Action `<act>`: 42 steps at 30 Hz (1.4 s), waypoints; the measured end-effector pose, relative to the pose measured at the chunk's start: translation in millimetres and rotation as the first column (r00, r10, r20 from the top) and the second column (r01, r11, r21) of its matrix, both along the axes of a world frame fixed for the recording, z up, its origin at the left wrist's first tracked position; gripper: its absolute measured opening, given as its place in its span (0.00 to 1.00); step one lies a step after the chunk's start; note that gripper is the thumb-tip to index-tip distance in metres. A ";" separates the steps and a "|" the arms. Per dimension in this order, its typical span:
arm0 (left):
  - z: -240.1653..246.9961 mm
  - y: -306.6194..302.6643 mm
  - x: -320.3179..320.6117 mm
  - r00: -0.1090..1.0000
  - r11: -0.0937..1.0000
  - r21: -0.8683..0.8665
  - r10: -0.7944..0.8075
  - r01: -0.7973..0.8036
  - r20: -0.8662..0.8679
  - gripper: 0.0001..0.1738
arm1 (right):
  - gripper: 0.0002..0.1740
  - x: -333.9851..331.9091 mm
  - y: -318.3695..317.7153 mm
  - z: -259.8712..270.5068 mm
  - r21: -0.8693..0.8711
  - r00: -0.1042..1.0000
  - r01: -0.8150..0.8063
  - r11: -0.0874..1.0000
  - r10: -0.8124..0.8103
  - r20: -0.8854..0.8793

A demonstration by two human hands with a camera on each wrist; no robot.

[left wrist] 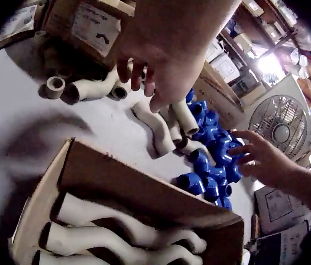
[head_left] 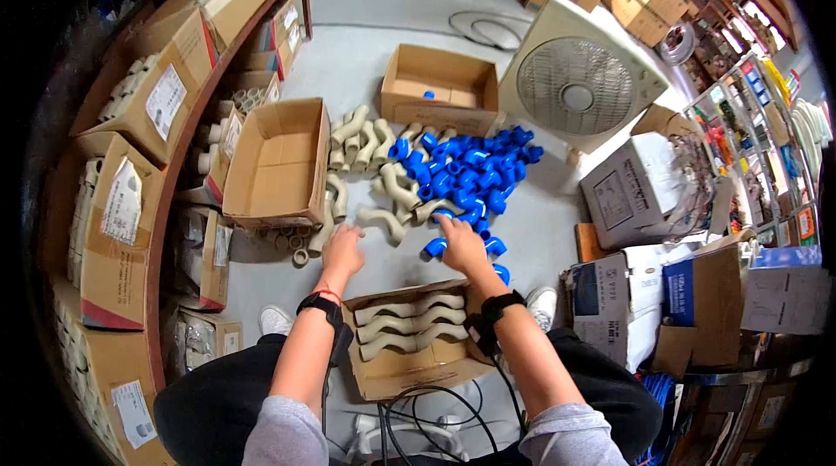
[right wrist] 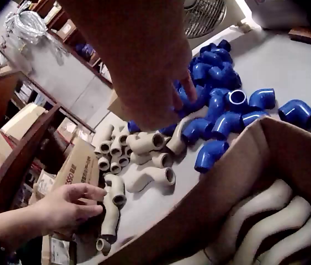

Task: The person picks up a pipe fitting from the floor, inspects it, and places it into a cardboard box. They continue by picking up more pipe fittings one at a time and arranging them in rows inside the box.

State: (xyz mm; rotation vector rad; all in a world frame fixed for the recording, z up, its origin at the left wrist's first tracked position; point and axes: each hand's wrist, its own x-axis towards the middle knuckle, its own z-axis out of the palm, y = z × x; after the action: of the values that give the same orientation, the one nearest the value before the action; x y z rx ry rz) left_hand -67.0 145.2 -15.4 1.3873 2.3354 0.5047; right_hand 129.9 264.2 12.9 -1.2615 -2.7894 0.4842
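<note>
I sit on the floor with a cardboard box between my legs; several beige offset pipe bends lie in it side by side. My left hand reaches out to the loose beige bends; in the right wrist view its straight fingers touch one bend without closing round it. My right hand hovers with spread fingers over the near edge of a pile of blue elbows, close to a beige bend. It holds nothing.
An open empty carton lies on the left and another carton stands behind the pile. A white box fan is at the back right. Shelves of boxed fittings line the left, and stacked cartons the right.
</note>
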 end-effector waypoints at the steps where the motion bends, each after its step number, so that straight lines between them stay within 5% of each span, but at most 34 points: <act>1: -1.9 2.5 -0.5 1.000 1.000 -0.013 0.003 -0.003 0.001 0.16 | 0.24 -6.6 6.2 -10.2 0.042 1.000 -0.001 0.999 0.000 0.010; 4: -25.5 7.4 0.7 0.999 1.000 0.002 0.027 -0.027 -0.023 0.17 | 0.12 -28.8 16.0 -21.2 0.087 1.000 0.010 0.996 -0.008 -0.018; 9: -47.6 21.9 8.5 0.985 0.993 0.107 -0.037 0.055 -0.167 0.21 | 0.06 -64.9 32.9 -39.5 0.272 0.988 -0.073 0.960 0.107 -0.112; 16: -51.2 42.7 11.2 0.969 0.985 0.120 -0.092 0.122 -0.228 0.28 | 0.22 -111.8 56.1 -46.5 0.277 0.987 -0.141 0.951 0.113 0.117; 20: -57.5 53.3 5.5 0.902 0.977 0.040 -0.176 0.208 -0.393 0.29 | 0.23 -123.0 67.4 -66.4 0.269 0.971 -0.140 0.953 0.079 0.225; 26: -72.5 74.8 12.2 0.814 0.967 -0.075 -0.246 0.244 -0.527 0.21 | 0.11 -112.6 72.4 -69.2 0.256 0.990 -0.117 0.960 0.091 0.110; 32: -76.7 73.8 12.8 0.786 0.958 -0.162 -0.288 0.238 -0.547 0.11 | 0.13 -73.1 81.7 -24.4 0.014 0.975 -0.184 0.983 0.180 0.132; 37: -41.7 48.1 7.2 0.935 0.998 0.005 -0.064 0.070 -0.349 0.19 | 0.18 -28.5 82.1 -9.9 -0.237 0.965 -0.263 0.935 0.253 -0.070; 40: -14.3 30.8 2.8 0.986 1.000 0.010 -0.019 0.021 -0.168 0.22 | 0.24 -2.9 64.3 3.8 -0.386 0.946 -0.323 0.864 0.287 -0.150; 42: 3.2 16.4 1.7 0.996 0.996 -0.073 -0.061 0.056 -0.063 0.22 | 0.25 12.2 44.5 17.6 -0.710 0.982 -0.153 0.688 0.183 -0.034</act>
State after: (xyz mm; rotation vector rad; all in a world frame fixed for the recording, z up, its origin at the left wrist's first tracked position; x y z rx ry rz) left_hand -65.4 161.6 -12.2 1.4549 2.3317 0.3613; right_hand 142.2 308.7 30.5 -1.0692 -2.8401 1.7070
